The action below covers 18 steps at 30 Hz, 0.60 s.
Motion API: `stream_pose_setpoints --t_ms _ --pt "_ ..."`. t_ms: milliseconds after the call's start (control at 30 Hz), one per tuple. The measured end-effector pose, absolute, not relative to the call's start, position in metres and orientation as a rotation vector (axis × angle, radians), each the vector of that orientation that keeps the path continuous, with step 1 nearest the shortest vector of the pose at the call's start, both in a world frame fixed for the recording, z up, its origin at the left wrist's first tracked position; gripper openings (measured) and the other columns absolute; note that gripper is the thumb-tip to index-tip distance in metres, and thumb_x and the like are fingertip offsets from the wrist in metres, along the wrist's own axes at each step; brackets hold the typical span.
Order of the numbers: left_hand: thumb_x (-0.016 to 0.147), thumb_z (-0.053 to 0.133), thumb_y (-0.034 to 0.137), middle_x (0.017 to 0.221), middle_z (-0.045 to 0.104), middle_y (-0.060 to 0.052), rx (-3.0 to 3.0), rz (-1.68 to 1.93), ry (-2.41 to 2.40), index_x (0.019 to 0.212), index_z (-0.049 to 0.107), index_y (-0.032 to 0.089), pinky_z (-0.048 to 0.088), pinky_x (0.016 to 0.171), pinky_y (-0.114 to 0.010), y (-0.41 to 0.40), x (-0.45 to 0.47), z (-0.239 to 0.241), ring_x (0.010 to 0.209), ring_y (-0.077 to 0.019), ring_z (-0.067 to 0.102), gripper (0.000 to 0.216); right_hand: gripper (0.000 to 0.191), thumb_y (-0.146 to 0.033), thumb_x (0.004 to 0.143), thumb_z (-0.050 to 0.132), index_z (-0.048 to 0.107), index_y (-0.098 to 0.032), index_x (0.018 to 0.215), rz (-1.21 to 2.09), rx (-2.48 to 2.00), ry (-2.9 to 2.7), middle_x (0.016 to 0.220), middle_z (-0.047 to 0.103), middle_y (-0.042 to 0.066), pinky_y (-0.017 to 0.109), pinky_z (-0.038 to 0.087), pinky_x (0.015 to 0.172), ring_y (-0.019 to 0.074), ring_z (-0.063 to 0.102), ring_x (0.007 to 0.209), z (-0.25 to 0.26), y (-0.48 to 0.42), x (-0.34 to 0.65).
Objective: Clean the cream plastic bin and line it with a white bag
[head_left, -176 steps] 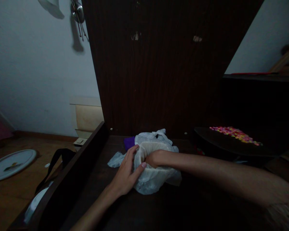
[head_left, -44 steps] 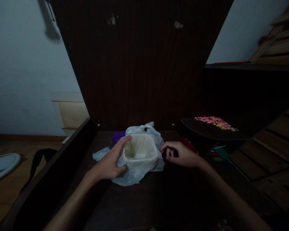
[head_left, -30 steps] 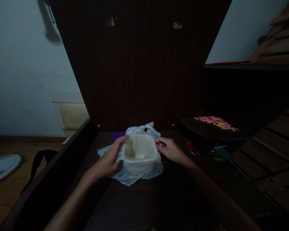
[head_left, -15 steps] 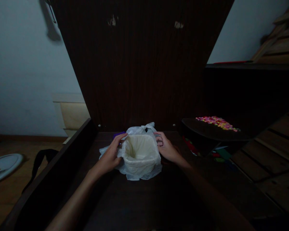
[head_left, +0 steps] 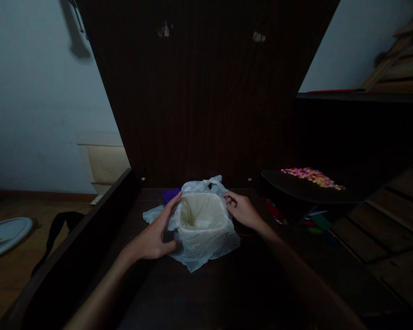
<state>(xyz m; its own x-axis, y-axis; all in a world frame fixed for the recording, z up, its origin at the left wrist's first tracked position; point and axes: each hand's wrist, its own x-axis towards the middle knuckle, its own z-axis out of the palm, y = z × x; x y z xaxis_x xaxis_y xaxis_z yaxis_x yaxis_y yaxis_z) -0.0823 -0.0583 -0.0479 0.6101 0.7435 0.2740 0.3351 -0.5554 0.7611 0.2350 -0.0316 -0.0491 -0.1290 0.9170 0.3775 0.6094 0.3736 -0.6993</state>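
A small squarish bin lined with a translucent white plastic bag (head_left: 201, 245) stands on the dark wooden surface; the bag hangs over its rim and hides its outer walls. At the back rim the bag is gathered in a knot-like bunch. My left hand (head_left: 154, 238) lies along the left side, fingers stretched out and thumb spread apart, touching the bag. My right hand (head_left: 242, 210) is at the right back corner, its fingers curled closed on the bag's edge. The inside of the bin shows pale lining only.
A purple item (head_left: 171, 195) lies behind the bin at left. Dark boards rise behind and at left (head_left: 89, 238). On the right, a rounded shelf (head_left: 278, 183) bears many small pink and yellow pieces (head_left: 313, 176). A white oval lid-like object (head_left: 10, 236) is on the floor.
The bag's front edge now hangs lower and wider over the bin. My left thumb has moved down and away from the fingers; my right fingers have curled more tightly.
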Motion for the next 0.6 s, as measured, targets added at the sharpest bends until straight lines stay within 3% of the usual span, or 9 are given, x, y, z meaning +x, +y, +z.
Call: stream_pose_setpoints --t_ms 100,267,433,600 --pt "0.082 0.074 0.037 0.17 0.013 -0.012 2.058 0.862 0.761 0.161 0.007 0.026 0.017 0.127 -0.058 -0.062 -0.084 -0.047 0.156 -0.0366 0.017 0.104 0.025 -0.016 0.08 0.053 0.068 -0.016 0.099 0.372 -1.332 -1.792 0.078 0.064 0.002 0.027 0.041 0.062 0.0156 0.054 0.065 -0.026 -0.032 0.237" --pt "0.081 0.077 0.049 0.169 0.017 -0.012 2.012 0.924 0.84 0.161 0.009 0.027 0.018 0.127 -0.056 -0.063 -0.072 -0.05 0.155 -0.0367 0.021 0.107 0.015 -0.018 0.089 0.058 0.07 -0.017 0.098 0.278 -1.059 -2.177 0.093 0.07 0.006 0.031 0.048 0.078 0.0184 0.063 0.083 0.025 -0.039 0.209" --pt "0.085 0.069 0.058 0.169 0.018 -0.014 2.002 0.938 0.869 0.161 0.013 0.024 0.019 0.127 -0.056 -0.063 -0.061 -0.051 0.154 -0.0377 0.022 0.1 0.024 -0.022 0.091 0.066 0.071 -0.02 0.114 0.6 -0.789 -2.873 0.116 0.071 0.007 0.036 0.046 0.099 0.0224 0.063 0.111 0.038 -0.034 0.161" --pt "0.091 0.063 0.055 0.169 0.019 -0.014 1.95 0.946 0.958 0.16 0.015 0.023 0.018 0.127 -0.055 -0.064 -0.055 -0.051 0.155 -0.0351 0.022 0.09 0.007 -0.021 0.083 0.076 0.075 -0.016 0.087 0.939 -1.149 -3.009 0.085 0.072 0.001 0.028 0.054 0.073 0.0181 0.069 0.078 0.011 -0.015 0.134"
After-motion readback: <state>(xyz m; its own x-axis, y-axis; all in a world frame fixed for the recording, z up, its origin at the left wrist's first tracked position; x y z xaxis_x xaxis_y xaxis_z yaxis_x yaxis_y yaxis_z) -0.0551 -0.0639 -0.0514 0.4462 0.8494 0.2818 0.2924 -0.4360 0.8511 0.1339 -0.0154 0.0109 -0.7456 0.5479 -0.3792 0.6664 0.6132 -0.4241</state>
